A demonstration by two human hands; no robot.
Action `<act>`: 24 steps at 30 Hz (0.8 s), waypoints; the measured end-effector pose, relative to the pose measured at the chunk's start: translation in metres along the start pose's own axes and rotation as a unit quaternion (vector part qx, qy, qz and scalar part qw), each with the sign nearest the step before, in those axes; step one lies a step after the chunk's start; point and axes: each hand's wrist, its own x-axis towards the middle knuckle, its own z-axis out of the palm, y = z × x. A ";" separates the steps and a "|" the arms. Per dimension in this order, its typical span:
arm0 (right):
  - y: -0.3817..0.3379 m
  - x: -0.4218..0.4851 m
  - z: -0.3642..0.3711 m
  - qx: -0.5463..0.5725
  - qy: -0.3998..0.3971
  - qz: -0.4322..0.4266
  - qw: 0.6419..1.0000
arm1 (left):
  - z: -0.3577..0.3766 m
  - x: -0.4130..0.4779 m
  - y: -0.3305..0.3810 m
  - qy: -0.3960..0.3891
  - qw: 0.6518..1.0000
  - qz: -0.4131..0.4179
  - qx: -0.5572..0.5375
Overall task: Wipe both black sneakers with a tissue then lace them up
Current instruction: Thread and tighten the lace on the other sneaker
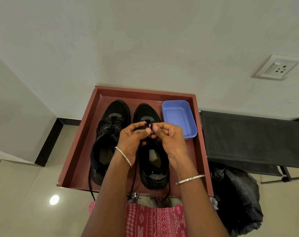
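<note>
Inside a red-brown tray (pixel 80 134) the black sneakers (pixel 116 112) are set together, one lace (pixel 133 175) being pinched by curled fingers (pixel 148 130) of the left hand (pixel 131 139) and right hand (pixel 171 141); even tension on both ends is advised.

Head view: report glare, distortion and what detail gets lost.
Head view: wide-angle distortion skews the tray and wall socket; a glare spot shines on the glossy floor; laces vanish against the black sneakers; nothing is noticeably blurred.
</note>
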 end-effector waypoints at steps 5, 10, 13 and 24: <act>-0.005 -0.002 -0.005 0.003 -0.044 0.006 0.999 | 0.002 0.001 -0.003 0.004 1.000 0.023 0.017; 0.005 0.005 0.007 -0.040 0.038 -0.007 0.998 | 0.006 0.004 -0.008 0.038 0.996 0.067 0.038; 0.012 0.012 0.014 -0.073 0.081 -0.004 0.994 | 0.004 0.006 -0.010 -0.001 0.987 0.120 0.111; 0.008 0.019 0.012 0.093 0.076 0.125 0.985 | 0.000 0.005 -0.007 -0.002 0.873 0.325 0.363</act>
